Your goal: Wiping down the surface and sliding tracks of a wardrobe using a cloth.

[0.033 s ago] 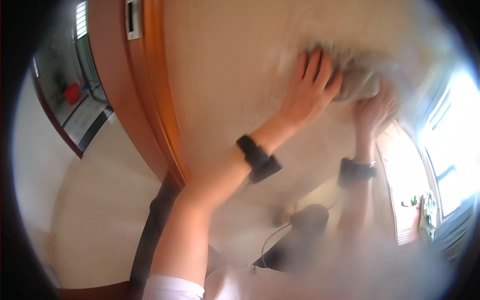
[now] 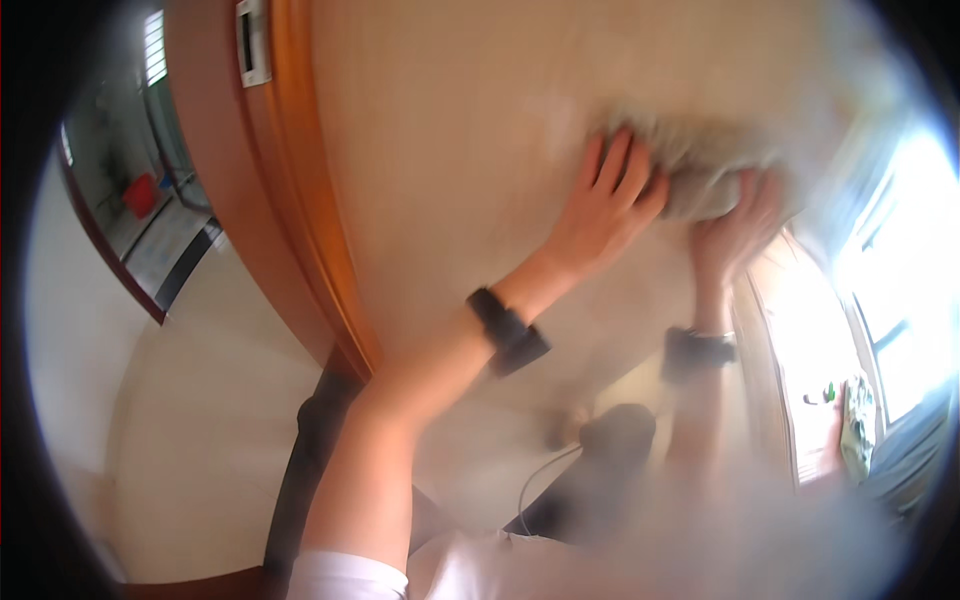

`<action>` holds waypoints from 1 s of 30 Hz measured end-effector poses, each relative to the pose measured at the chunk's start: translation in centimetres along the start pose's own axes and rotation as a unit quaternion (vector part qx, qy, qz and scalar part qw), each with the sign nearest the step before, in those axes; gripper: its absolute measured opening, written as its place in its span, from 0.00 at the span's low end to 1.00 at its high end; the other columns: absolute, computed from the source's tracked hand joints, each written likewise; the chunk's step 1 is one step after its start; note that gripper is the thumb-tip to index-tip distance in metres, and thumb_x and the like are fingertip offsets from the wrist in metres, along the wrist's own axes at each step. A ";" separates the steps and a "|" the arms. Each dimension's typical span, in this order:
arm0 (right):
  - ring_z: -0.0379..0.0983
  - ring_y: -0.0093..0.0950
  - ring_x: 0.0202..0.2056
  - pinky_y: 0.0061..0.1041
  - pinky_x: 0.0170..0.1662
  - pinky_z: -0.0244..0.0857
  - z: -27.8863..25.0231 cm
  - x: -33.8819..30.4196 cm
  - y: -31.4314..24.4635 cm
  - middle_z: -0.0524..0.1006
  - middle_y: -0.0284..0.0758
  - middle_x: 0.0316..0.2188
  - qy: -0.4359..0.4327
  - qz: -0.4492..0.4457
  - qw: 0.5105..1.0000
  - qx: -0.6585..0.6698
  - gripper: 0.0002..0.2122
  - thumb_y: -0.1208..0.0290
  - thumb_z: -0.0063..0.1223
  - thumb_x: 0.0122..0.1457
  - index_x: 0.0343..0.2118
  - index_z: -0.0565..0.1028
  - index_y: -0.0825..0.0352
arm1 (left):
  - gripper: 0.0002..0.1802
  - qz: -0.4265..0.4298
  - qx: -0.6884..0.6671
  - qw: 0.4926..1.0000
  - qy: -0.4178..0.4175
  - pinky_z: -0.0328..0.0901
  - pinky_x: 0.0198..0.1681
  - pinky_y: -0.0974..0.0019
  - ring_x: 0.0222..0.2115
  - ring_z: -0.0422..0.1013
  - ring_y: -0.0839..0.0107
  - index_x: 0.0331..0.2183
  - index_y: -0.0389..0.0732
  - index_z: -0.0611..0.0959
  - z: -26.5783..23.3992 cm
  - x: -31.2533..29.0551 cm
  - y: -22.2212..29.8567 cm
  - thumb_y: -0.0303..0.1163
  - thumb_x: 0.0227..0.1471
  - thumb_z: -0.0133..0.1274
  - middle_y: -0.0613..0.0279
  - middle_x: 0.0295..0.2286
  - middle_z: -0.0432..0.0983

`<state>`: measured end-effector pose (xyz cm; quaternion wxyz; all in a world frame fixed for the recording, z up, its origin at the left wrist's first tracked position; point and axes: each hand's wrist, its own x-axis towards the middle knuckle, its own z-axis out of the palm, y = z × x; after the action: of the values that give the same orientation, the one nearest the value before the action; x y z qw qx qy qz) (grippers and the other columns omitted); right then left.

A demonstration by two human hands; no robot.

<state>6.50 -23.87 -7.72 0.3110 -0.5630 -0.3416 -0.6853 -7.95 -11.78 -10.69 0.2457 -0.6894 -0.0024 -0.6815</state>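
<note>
Touching grey cloth [image 2: 700,193] against pale panel [image 2: 450,150], upper right of frame: left hand [image 2: 600,216], fingers spread, left end; right hand [image 2: 735,232] blurred, right end; cannot tell if either grips. Uneven pressure might let cloth slip.

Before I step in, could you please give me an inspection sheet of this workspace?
Surface: beige panel beside a brown wooden edge carrying a metal plate.
Job's things: crumpled gray cloth against the panel; its outline is blurred.
Clutter: patterned cloth-like item at far right.
Hands: left hand and right hand both on the gray cloth, grip unclear; black band on each wrist.
Cables: one thin cable, lower centre.
Surroundings: red container through a doorway at left; bright window at right.
</note>
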 end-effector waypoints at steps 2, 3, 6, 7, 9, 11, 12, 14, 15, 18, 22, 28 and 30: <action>0.50 0.49 0.62 0.51 0.61 0.44 -3.1 -5.0 2.2 0.56 0.48 0.60 -0.023 -0.025 0.998 0.045 0.32 0.66 0.60 0.48 0.58 0.62 0.59 | 0.15 0.016 -0.042 0.997 -0.056 0.55 0.56 0.39 0.51 0.61 0.44 0.39 0.40 0.75 -0.3 -3.2 4.8 0.33 0.47 0.48 0.41 0.45 0.65; 0.49 0.53 0.62 0.57 0.62 0.37 -3.3 -7.9 1.6 0.57 0.50 0.60 -0.028 -0.009 0.994 0.103 0.28 0.64 0.60 0.47 0.54 0.66 0.61 | 0.15 0.025 -0.046 0.994 -0.093 0.54 0.57 0.39 0.52 0.60 0.44 0.39 0.40 0.75 -0.7 -5.5 5.7 0.33 0.47 0.48 0.41 0.46 0.64; 0.50 0.50 0.61 0.55 0.62 0.42 -6.3 -17.1 0.4 0.58 0.49 0.59 -0.181 0.030 0.981 0.069 0.24 0.82 0.51 0.43 0.48 0.71 0.63 | 0.15 0.014 -0.103 0.980 -0.169 0.54 0.57 0.39 0.53 0.59 0.44 0.39 0.39 0.74 -1.7 -12.9 8.1 0.31 0.47 0.49 0.40 0.47 0.62; 0.51 0.50 0.61 0.54 0.62 0.44 -7.5 -18.2 -1.7 0.57 0.48 0.59 -0.241 0.053 0.964 0.097 0.23 0.83 0.51 0.42 0.47 0.72 0.64 | 0.14 -0.013 -0.119 0.969 -0.217 0.53 0.58 0.39 0.53 0.59 0.43 0.39 0.38 0.74 -2.7 -15.1 7.9 0.29 0.47 0.50 0.39 0.48 0.61; 0.46 0.51 0.63 0.51 0.63 0.41 -8.3 -18.5 -2.1 0.53 0.50 0.61 -0.272 0.032 0.955 0.117 0.26 0.84 0.50 0.43 0.51 0.69 0.68 | 0.14 -0.044 -0.107 0.972 -0.205 0.52 0.58 0.38 0.55 0.57 0.42 0.39 0.35 0.73 -3.3 -15.3 8.2 0.26 0.47 0.50 0.37 0.50 0.58; 0.47 0.49 0.63 0.49 0.63 0.41 -4.0 -13.8 -2.2 0.54 0.50 0.61 -0.251 0.026 0.961 0.116 0.26 0.85 0.49 0.42 0.50 0.70 0.68 | 0.14 -0.070 -0.129 0.967 -0.207 0.51 0.58 0.37 0.56 0.55 0.40 0.39 0.32 0.73 -1.2 -10.7 4.7 0.23 0.47 0.49 0.35 0.50 0.56; 0.47 0.49 0.63 0.49 0.63 0.41 -2.5 -12.7 -2.8 0.54 0.50 0.61 -0.240 0.027 0.961 0.135 0.26 0.86 0.48 0.42 0.50 0.70 0.67 | 0.17 -0.069 -0.112 0.974 -0.182 0.51 0.58 0.36 0.56 0.54 0.38 0.40 0.31 0.73 -0.1 -10.3 3.3 0.24 0.45 0.51 0.34 0.51 0.55; 0.48 0.49 0.62 0.47 0.63 0.43 1.2 -9.7 -3.3 0.54 0.50 0.61 -0.213 0.029 0.968 0.132 0.27 0.86 0.47 0.42 0.51 0.69 0.67 | 0.24 -0.075 -0.109 0.979 -0.153 0.50 0.57 0.34 0.56 0.52 0.34 0.42 0.30 0.72 2.3 -8.7 0.7 0.26 0.41 0.56 0.32 0.53 0.53; 0.49 0.49 0.62 0.46 0.63 0.44 3.5 -7.8 -3.6 0.54 0.50 0.61 -0.198 0.032 0.973 0.118 0.27 0.87 0.47 0.42 0.51 0.69 0.67 | 0.28 -0.082 -0.117 0.978 -0.154 0.49 0.57 0.33 0.56 0.51 0.33 0.44 0.29 0.71 3.1 -7.1 -0.9 0.28 0.39 0.59 0.30 0.53 0.52; 0.49 0.49 0.61 0.44 0.62 0.46 9.7 1.9 -2.8 0.54 0.48 0.61 -0.118 0.073 0.980 0.142 0.29 0.84 0.49 0.43 0.54 0.66 0.66 | 0.41 -0.091 -0.144 0.980 -0.100 0.48 0.56 0.33 0.57 0.48 0.31 0.49 0.31 0.68 7.2 1.8 -6.2 0.32 0.31 0.66 0.28 0.54 0.50; 0.48 0.49 0.62 0.43 0.62 0.45 14.0 0.8 -1.4 0.53 0.49 0.61 -0.042 0.087 0.989 0.116 0.29 0.79 0.52 0.47 0.57 0.64 0.66 | 0.47 -0.050 -0.130 0.987 -0.080 0.48 0.56 0.33 0.57 0.50 0.36 0.53 0.36 0.66 10.6 5.6 -6.6 0.40 0.30 0.66 0.33 0.54 0.54; 0.45 0.51 0.62 0.43 0.63 0.44 15.4 -7.6 -0.5 0.49 0.50 0.62 -0.043 0.152 0.979 0.129 0.28 0.73 0.53 0.52 0.58 0.62 0.69 | 0.46 0.029 -0.041 0.982 -0.184 0.48 0.58 0.37 0.59 0.51 0.48 0.55 0.45 0.68 14.9 -1.5 -5.1 0.45 0.31 0.65 0.46 0.56 0.54; 0.44 0.50 0.62 0.41 0.63 0.44 15.1 -11.2 -1.4 0.46 0.50 0.62 -0.075 0.174 0.972 0.142 0.29 0.72 0.52 0.52 0.59 0.60 0.69 | 0.46 0.045 -0.029 0.977 -0.207 0.48 0.58 0.38 0.58 0.52 0.51 0.55 0.47 0.68 15.7 -5.4 -4.7 0.47 0.31 0.65 0.49 0.56 0.56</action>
<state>15.75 -10.29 -16.89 0.4751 -0.6139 -0.3546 -0.5212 4.78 -0.45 -13.46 0.2504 -0.8219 -0.0022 -0.5116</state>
